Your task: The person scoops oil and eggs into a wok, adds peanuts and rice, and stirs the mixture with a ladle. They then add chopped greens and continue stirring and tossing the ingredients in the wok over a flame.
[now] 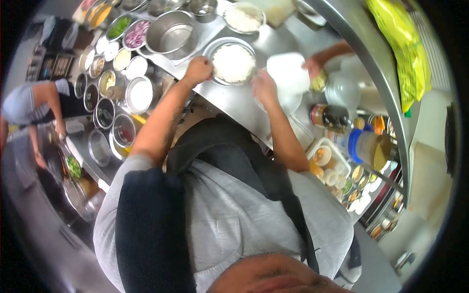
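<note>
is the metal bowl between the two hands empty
No, the metal bowl is heaped with white rice-like food, with the left hand and right hand at its rim.

Left hand (198, 70), right hand (264, 87) at plate (228, 40)

Two bowls of white rice sit on the worktop (234, 105): the near rice bowl (233, 62) and the far rice bowl (243, 18). Toward the far edge stand one large empty steel bowl (172, 31) and one smaller steel bowl (202, 9). There are three hands: the person's left hand (198, 70) and right hand (264, 85), plus one co-worker's hand (312, 67). There is one white plate (288, 73), one dark jar (330, 116), one blue-lidded jar (366, 146) and one yellow bag (398, 49). Along the left edge are more than a dozen small ingredient tubs (140, 95); the exact number cannot be told.
</note>
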